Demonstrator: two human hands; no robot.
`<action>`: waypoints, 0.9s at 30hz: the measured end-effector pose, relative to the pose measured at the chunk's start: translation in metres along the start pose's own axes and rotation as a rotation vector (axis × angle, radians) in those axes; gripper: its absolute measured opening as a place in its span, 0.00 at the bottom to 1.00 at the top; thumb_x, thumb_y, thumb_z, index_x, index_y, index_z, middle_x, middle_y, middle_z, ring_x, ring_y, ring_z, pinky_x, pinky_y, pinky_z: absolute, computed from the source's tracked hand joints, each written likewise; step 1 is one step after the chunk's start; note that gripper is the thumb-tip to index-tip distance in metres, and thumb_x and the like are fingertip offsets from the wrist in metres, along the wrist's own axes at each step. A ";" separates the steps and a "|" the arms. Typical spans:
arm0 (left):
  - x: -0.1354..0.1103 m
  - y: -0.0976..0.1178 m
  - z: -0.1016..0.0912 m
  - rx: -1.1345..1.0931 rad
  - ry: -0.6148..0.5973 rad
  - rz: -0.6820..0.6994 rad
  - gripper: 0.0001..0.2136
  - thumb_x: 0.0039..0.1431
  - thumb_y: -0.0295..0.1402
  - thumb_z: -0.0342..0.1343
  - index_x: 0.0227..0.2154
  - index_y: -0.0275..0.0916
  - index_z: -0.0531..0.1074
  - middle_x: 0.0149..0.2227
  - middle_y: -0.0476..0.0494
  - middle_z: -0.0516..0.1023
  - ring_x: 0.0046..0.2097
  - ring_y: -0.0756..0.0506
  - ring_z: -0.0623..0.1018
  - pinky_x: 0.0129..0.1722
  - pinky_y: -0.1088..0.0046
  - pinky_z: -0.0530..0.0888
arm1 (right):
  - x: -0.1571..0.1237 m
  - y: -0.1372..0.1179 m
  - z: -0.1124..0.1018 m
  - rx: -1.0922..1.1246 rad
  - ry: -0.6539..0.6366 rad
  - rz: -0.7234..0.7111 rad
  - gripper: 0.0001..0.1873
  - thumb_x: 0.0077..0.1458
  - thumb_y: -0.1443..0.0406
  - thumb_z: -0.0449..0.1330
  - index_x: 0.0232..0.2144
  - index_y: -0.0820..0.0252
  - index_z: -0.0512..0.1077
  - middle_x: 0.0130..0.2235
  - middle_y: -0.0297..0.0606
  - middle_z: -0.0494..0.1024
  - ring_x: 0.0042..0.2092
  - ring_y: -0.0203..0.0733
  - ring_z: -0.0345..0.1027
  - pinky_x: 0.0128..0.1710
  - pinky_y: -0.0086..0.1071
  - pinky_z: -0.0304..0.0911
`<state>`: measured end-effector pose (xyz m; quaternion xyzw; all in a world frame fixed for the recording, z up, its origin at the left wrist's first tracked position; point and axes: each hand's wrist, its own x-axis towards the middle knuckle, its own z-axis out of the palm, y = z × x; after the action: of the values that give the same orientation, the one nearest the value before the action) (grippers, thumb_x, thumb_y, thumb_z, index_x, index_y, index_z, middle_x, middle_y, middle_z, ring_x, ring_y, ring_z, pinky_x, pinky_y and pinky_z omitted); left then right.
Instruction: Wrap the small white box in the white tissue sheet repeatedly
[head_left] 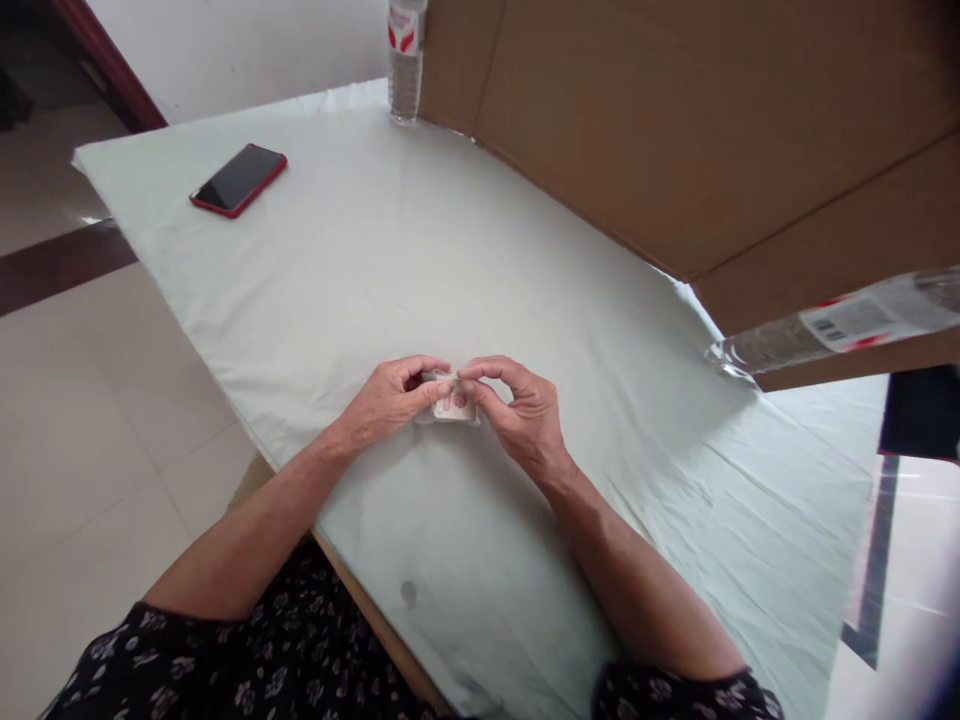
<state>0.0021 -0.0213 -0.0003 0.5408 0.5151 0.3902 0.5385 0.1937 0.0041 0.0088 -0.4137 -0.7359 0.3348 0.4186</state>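
Note:
Near the middle of the table, a small white packet [455, 404] with red printing sits between my two hands, in what looks like clear plastic wrapping. My left hand [396, 398] grips its left side, the thumb lying over the front. At the packet's upper right, my right hand [521, 408] pinches the edge with thumb and index finger. What the packet contains cannot be seen, and my fingers cover part of its top.
A pale green cloth [337, 260] covers the table. Toward the far left lies a phone [240, 180] in a red case. A large cardboard sheet [637, 120] stands at the right, with one clear bottle [406, 75] upright at its far end and another bottle [847, 320] tilted at its near end.

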 end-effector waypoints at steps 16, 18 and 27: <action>0.000 -0.002 0.007 0.200 0.108 0.131 0.17 0.66 0.41 0.52 0.45 0.36 0.80 0.42 0.42 0.83 0.41 0.45 0.79 0.44 0.70 0.74 | 0.006 0.009 -0.032 -0.039 -0.136 -0.151 0.16 0.61 0.53 0.64 0.50 0.47 0.76 0.52 0.39 0.81 0.58 0.51 0.73 0.59 0.50 0.66; 0.000 -0.003 0.008 0.183 0.113 0.125 0.16 0.66 0.40 0.52 0.45 0.36 0.79 0.43 0.42 0.83 0.42 0.44 0.80 0.45 0.70 0.74 | 0.010 0.019 -0.038 -0.049 -0.258 -0.092 0.36 0.54 0.46 0.68 0.61 0.46 0.68 0.63 0.43 0.73 0.64 0.55 0.66 0.60 0.51 0.65; 0.000 -0.011 0.011 0.145 0.198 0.218 0.17 0.67 0.41 0.52 0.49 0.35 0.76 0.46 0.38 0.82 0.45 0.44 0.80 0.45 0.68 0.76 | 0.001 0.036 -0.018 -0.166 -0.328 -0.159 0.41 0.55 0.57 0.67 0.68 0.49 0.58 0.56 0.44 0.77 0.57 0.53 0.72 0.59 0.50 0.65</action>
<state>0.0114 -0.0246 -0.0120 0.5896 0.5307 0.4597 0.3992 0.2216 0.0232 -0.0139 -0.3271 -0.8498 0.3016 0.2826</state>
